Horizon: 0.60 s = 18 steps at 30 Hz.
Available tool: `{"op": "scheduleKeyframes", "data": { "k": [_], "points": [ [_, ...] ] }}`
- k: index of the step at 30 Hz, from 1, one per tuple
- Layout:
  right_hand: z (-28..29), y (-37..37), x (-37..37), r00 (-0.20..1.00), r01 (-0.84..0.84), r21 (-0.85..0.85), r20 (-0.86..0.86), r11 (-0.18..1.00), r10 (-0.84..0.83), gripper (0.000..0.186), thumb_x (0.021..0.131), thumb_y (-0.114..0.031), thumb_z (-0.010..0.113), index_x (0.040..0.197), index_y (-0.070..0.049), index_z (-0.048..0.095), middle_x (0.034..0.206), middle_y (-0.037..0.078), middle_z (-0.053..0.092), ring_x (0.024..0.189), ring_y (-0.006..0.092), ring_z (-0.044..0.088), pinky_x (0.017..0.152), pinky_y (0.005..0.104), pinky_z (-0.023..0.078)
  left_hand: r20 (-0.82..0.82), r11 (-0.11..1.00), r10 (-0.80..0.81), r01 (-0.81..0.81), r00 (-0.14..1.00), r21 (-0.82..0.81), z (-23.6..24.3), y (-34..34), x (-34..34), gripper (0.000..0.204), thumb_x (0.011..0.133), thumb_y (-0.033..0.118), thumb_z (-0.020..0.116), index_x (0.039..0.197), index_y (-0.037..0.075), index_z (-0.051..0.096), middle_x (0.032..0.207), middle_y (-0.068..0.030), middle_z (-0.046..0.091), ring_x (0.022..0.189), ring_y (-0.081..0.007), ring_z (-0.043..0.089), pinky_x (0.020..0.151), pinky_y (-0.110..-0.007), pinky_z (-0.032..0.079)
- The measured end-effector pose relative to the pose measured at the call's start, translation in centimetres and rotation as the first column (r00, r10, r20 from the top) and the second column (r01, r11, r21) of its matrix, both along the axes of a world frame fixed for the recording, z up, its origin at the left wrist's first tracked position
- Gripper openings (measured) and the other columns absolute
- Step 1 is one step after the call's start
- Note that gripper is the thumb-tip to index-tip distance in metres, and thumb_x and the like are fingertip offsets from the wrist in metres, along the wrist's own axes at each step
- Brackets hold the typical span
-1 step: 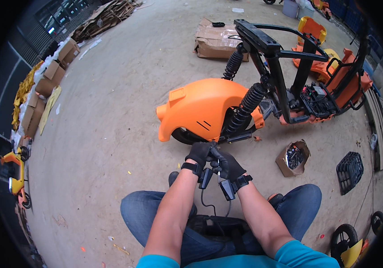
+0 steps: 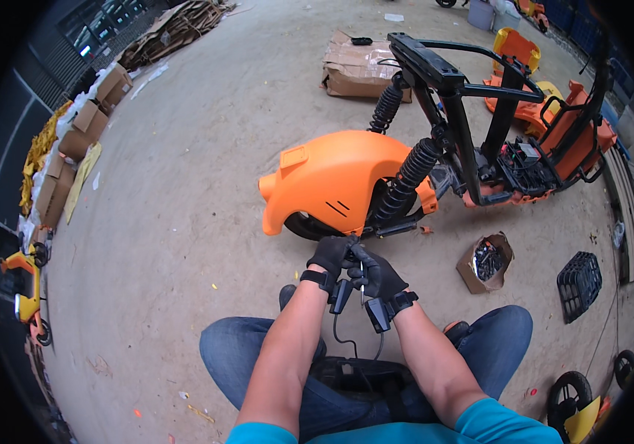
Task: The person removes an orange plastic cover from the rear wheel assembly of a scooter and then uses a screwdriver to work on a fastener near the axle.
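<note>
In black gloves, my two hands meet at the lower edge of the orange rear fender (image 2: 339, 166), beside the scooter's rear wheel (image 2: 309, 226). My left hand (image 2: 329, 254) is closed, its fingertips by the fender's bottom corner; whatever it may grip is hidden. Close against it on the right, my right hand (image 2: 380, 277) is curled around a thin silver rod-like tool (image 2: 362, 290), whose end points down toward me. The tool's exact kind is too small to tell. A black coil shock absorber (image 2: 409, 177) rises just beyond my hands.
The bare black scooter frame (image 2: 472, 148) stands ahead to the right. An open carton of small hardware (image 2: 489, 260) and a black plastic crate (image 2: 579, 285) lie on the concrete to the right. Beyond the fender sits a taped cardboard box (image 2: 358, 66). Cartons (image 2: 54, 189) line the left wall.
</note>
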State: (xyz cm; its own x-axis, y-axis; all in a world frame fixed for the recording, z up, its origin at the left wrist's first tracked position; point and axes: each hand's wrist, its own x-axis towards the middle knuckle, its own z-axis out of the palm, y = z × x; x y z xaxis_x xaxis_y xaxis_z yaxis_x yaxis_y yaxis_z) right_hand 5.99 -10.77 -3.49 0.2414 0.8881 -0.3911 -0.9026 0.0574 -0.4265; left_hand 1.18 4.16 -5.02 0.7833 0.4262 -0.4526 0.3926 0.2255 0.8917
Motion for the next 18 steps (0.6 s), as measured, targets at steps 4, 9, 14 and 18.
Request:
{"op": "scheduleKeyframes", "data": {
  "k": [4,9,14,18],
  "points": [
    [-0.8,-0.5,-0.3,0.972,0.059,0.094,-0.234,0.994,-0.036,0.022,0.097,-0.029,0.056,0.110,-0.011,0.056,0.082,0.003,0.060,0.061,0.0030,0.047,0.045,0.0148,0.035,-0.008,0.996,-0.019,0.018,1.000,-0.092,1.1,-0.6,0.0,0.030,0.092,0.027,0.061,0.083,-0.001,0.068,0.076,-0.0084,0.067,0.064,-0.0142,0.062,0.055,-0.027,0.047],
    [-2.7,0.3,-0.4,0.993,0.084,0.029,-0.084,0.996,-0.082,0.018,0.097,-0.024,0.056,0.106,-0.009,0.058,0.078,0.002,0.058,0.057,0.0032,0.046,0.045,0.0150,0.035,-0.059,0.993,-0.095,0.099,0.994,0.066,1.4,-0.4,-0.1,0.035,0.094,0.031,0.057,0.088,-0.001,0.070,0.076,-0.0090,0.068,0.066,-0.0131,0.062,0.060,-0.028,0.048],
    [-1.4,1.0,-1.3,0.947,0.161,-0.173,0.304,0.972,-0.103,0.017,0.094,-0.023,0.060,0.101,-0.007,0.060,0.081,0.001,0.060,0.055,0.0035,0.046,0.047,0.0170,0.038,0.077,0.874,-0.253,0.194,0.964,0.445,-1.1,0.7,-0.2,0.028,0.092,0.025,0.060,0.090,0.000,0.071,0.077,-0.0082,0.068,0.066,-0.0134,0.063,0.058,-0.027,0.048],
    [-1.8,0.6,-0.2,0.991,0.078,-0.031,0.107,0.996,-0.074,0.022,0.095,-0.026,0.058,0.105,-0.006,0.060,0.086,0.001,0.063,0.059,0.0037,0.048,0.048,0.0178,0.038,0.008,0.964,-0.161,0.155,0.987,0.217,-0.9,0.5,0.4,0.023,0.090,0.021,0.062,0.090,0.000,0.070,0.079,-0.0071,0.068,0.066,-0.0137,0.064,0.056,-0.026,0.050]
  ]
}}
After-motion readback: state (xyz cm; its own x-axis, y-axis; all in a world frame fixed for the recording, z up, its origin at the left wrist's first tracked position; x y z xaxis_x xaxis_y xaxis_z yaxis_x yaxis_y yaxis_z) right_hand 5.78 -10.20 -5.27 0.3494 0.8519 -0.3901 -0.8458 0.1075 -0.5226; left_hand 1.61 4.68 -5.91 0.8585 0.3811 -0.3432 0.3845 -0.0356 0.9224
